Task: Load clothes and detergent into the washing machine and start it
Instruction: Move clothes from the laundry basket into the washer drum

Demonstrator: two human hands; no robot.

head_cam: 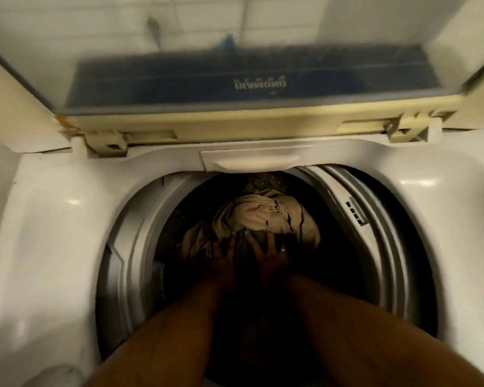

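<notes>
Currently loading step: left hand [223,259] and right hand [273,256] deep in drum [140,247], fingers spread flat, pressing dark garment [242,248] against beige clothes [252,216]. Lid [235,79] raised. Next, probably: withdraw hands, fetch detergent; none visible.

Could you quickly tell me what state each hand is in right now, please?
Left hand: open, fingers spread, pressing on the dark garment.
Right hand: open, fingers spread, pressing on it too.

Head cam, close, looking down into drum [140,247], blurry.
</notes>
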